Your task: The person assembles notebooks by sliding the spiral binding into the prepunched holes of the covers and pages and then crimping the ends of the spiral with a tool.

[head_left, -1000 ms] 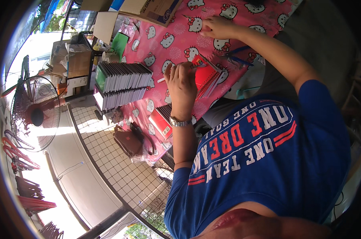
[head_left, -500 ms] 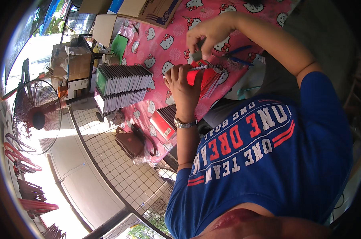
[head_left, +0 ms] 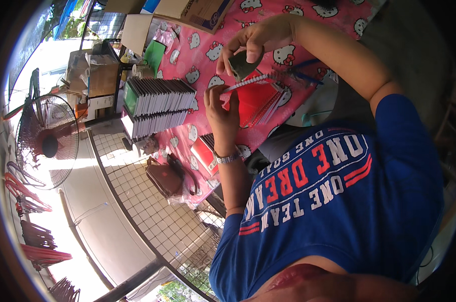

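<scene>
My left hand [head_left: 222, 113], with a metal watch at its wrist, pinches one end of a pale spiral coil [head_left: 253, 81]. The coil slants up to the right along the far edge of a red notebook [head_left: 255, 103]; whether it is threaded through the notebook, I cannot tell. Above it, my right hand [head_left: 260, 43] grips a dark grey-green block [head_left: 244, 65] between thumb and curled fingers. The block is just over the coil, and I cannot make out whether they touch. To the right lies a tool with slim blue handles [head_left: 306, 73], partly blurred.
Two rows of spiral-bound notebooks [head_left: 160, 103] stand on the pink patterned tablecloth [head_left: 203, 48] at left. Another red notebook [head_left: 204, 153] lies by my left wrist. A brown bag [head_left: 165, 177] is at the table's edge, a cardboard box [head_left: 193, 15] at the back, a fan [head_left: 49, 143] far left.
My right hand has turned and moved slightly left, showing more of the dark block. The left hand has shifted left and a little down, and more of the coil shows.
</scene>
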{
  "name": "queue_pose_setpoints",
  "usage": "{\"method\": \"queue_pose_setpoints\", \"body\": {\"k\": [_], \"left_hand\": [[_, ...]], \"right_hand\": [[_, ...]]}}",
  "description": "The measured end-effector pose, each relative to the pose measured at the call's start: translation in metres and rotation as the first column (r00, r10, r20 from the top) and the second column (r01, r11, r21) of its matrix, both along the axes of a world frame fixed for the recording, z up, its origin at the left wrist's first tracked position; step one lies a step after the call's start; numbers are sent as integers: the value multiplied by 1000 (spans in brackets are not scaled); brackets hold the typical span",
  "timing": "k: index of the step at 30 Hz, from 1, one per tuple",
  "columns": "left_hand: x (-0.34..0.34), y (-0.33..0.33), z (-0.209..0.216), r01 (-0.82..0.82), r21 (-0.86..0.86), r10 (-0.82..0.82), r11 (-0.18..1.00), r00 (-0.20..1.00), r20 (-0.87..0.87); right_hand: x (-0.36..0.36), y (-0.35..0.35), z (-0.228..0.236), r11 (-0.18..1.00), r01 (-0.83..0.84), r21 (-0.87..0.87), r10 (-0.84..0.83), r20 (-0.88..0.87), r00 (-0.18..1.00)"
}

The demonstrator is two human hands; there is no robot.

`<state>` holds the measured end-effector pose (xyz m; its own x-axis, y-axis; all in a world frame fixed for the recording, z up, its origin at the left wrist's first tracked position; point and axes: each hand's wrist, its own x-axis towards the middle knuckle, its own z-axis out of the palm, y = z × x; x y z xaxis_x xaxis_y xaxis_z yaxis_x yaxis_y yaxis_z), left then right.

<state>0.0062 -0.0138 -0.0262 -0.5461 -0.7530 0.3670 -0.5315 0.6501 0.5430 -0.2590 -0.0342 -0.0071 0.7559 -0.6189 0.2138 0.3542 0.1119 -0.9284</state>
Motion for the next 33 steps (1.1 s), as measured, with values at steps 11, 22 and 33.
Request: {"method": "queue_pose_setpoints", "body": {"k": [11,22,33], "left_hand": [[-4,-4,3,69,134,-61,989,996,-63],[-4,-4,2,49,146,-40,988,997,-60],[4,-1,-10,0,515,269,857,854,-446]], "right_hand": [[6,-13,4,982,39,-184,-129,-508,852],[13,-19,-23,977,58,-207,-67,-35,997],[-24,92,-194,181,381,-907,-945,-267,-187]]}}
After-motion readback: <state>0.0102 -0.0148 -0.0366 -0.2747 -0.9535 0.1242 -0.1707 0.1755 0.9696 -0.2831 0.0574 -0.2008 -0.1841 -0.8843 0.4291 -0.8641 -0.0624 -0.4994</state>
